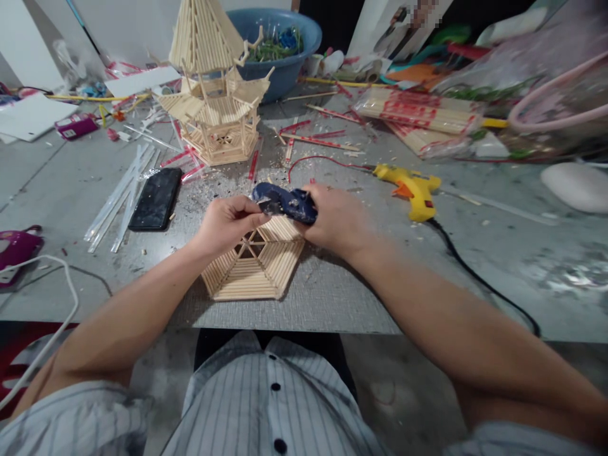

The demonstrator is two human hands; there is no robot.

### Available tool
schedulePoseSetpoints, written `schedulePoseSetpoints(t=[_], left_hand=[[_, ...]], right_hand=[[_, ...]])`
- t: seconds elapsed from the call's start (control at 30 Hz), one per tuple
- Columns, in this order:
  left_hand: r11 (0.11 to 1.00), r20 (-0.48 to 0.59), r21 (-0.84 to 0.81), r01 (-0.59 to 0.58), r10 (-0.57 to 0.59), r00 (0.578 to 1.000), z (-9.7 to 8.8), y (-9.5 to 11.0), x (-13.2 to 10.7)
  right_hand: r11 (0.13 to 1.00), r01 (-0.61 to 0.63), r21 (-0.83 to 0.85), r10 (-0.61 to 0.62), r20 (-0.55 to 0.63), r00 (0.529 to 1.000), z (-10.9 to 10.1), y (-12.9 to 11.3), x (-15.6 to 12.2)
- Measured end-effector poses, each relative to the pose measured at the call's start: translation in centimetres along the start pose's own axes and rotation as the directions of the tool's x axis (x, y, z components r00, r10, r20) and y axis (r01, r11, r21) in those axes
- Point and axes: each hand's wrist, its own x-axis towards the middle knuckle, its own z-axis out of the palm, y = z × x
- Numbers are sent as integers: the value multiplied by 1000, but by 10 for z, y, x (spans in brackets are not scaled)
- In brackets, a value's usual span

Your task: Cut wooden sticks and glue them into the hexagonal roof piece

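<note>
Two-handed hold, probably for steadiness: left hand with fingers pinched at the black end, right hand wrapped round the other end of a dark-blue oblong handheld object, over the hexagonal pale-wood stick frame near the front edge of the grey tabletop, likely for reach.

Bare forearms angle inward, left hand pinching (thumb against finger), right hand curled beside it.

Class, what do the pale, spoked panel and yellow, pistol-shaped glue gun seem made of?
Pale, spoked panel: probably wood or bamboo, matte; slim straw-coloured sticks lie in rows.
Yellow, pistol-shaped glue gun: likely smooth plastic, from its even colour and rounded body.
</note>
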Motion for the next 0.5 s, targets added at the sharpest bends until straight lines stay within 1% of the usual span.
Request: schedulePoseSetpoints(t=[0.03,0.1,0.2,0.4,0.5], left_hand=[[1000,-2,13,-5,5,1000,0,1,0],[998,-6,56,-22,22,1000,-1,3,1],[993,-5,108,-47,48,999,-2,5,2],[992,-34,113,-63,67,997,-1,-7,1],[993,-41,99,-57,62,997,0,-13,2]], right_hand=[[1000,-2,14,2,-32,999,1,3,1],[999,-15,31,17,-53,998,2,9,3],[999,-4,43,5,-23,1000,1,13,4],[995,94,29,-95,18,995,0,4,0],[993,115,26,-116,23,993,1,1,-1]])
